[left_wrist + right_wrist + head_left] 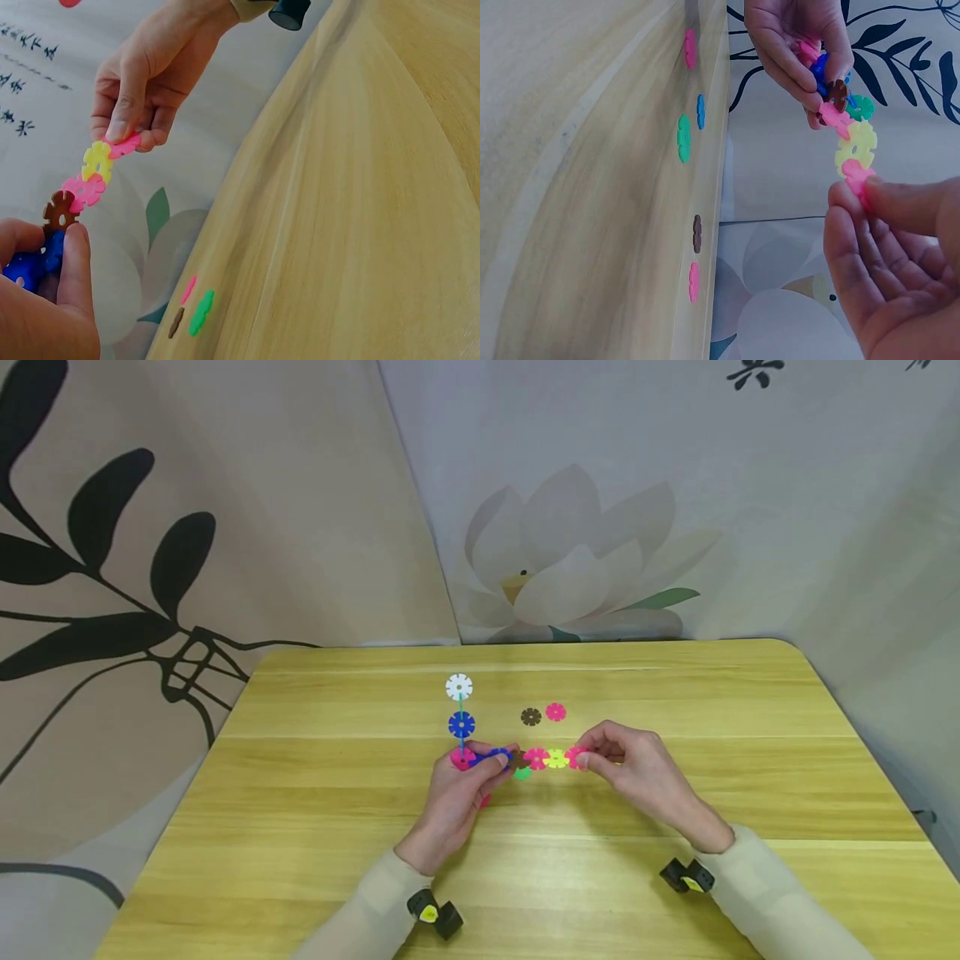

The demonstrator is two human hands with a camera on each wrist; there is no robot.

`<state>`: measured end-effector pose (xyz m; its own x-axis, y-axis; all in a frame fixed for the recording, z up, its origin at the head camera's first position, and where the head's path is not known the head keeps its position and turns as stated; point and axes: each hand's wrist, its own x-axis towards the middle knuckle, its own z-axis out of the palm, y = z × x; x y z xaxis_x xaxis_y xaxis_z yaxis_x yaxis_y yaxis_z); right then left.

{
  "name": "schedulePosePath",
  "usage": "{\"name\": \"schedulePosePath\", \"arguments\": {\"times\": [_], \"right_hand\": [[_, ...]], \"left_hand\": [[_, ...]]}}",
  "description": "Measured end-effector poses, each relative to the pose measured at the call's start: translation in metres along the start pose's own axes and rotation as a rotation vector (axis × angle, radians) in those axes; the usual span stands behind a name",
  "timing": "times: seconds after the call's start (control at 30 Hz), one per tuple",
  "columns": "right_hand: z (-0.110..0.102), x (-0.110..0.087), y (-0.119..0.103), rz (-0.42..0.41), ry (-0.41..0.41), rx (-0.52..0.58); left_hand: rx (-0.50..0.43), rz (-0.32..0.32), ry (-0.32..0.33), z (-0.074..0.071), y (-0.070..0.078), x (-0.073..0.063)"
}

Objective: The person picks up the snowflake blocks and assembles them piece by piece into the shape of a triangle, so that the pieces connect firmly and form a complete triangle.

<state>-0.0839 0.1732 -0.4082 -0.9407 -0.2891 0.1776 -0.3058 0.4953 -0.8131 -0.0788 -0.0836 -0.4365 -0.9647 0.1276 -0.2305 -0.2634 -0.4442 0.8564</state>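
A chain of interlocking plastic snowflake discs [556,758] stretches between the two hands above the table. My left hand [453,802] pinches it at a blue disc [52,251] beside a brown disc [60,212]. At the other end, my right hand [637,768] pinches a pink disc [857,180] between thumb and forefinger, next to a yellow disc [856,146]. Beyond the left hand, the chain turns at a pink disc [462,759] into a branch with a blue disc [461,724] and a white disc [459,687]. The left fingers partly hide the chain.
Loose on the wooden table [337,827] lie a brown disc [531,717], a pink disc [556,712], a green disc [683,139], a blue disc [700,112] and another pink disc [690,48]. Behind the table's far edge hangs a printed backdrop [300,527].
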Motion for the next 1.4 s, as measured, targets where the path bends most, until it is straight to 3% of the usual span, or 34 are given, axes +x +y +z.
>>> {"name": "schedulePosePath", "arguments": {"times": [0.53,0.97,1.1,1.4], "right_hand": [[0.005,0.001,0.001,0.014,0.0,0.044],[0.009,0.006,0.002,0.111,-0.192,0.228],[0.016,0.008,-0.002,0.124,-0.226,0.208],[0.025,0.012,-0.005,0.096,-0.213,0.129]], "left_hand": [[0.003,0.002,0.012,0.002,0.002,-0.001],[-0.022,-0.022,-0.039,-0.001,0.002,0.001],[-0.033,-0.022,-0.06,-0.001,0.0,0.0],[0.019,-0.041,-0.122,-0.003,0.001,-0.001]]}}
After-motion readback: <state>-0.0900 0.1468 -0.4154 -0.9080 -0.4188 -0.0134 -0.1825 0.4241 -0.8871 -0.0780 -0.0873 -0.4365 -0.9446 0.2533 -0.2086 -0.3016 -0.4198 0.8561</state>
